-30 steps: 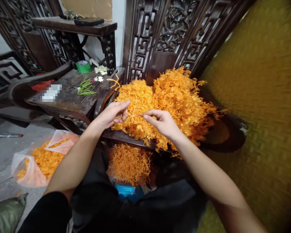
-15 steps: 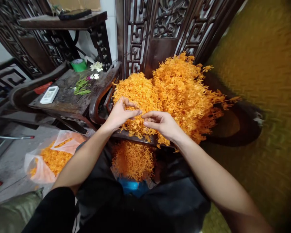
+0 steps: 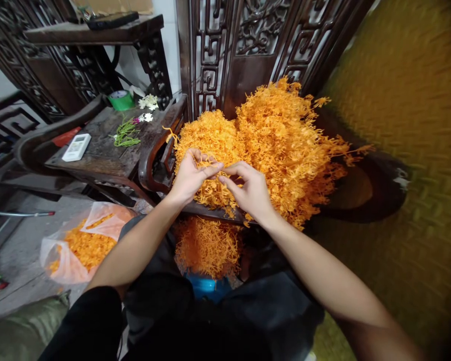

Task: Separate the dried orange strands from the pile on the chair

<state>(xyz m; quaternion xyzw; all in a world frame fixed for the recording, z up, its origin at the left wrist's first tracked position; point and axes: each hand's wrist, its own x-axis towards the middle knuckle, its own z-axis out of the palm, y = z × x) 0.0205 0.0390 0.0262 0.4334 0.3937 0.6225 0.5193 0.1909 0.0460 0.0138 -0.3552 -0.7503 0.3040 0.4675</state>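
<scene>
Orange sprigs (image 3: 281,145) heap on a chair (image 3: 206,212), drooping over its front edge. Above them, the left hand (image 3: 190,175) and right hand (image 3: 248,193) bring fingertips close together; whether they pinch anything cannot be told. Sprigs look light, soft, easily crushed; best held by 1 stem. The remote's (image 3: 76,147) print is unreadable.

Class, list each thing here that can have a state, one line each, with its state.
Left hand: fingers bent, grip unclear.
Right hand: fingers bent, grip unclear.
Orange sprigs: heaped, tangled.
Plastic bag: open, orange pieces inside.
White remote: lying face up.
Tape roll: lying flat.
Blue object: mostly hidden from view.
</scene>
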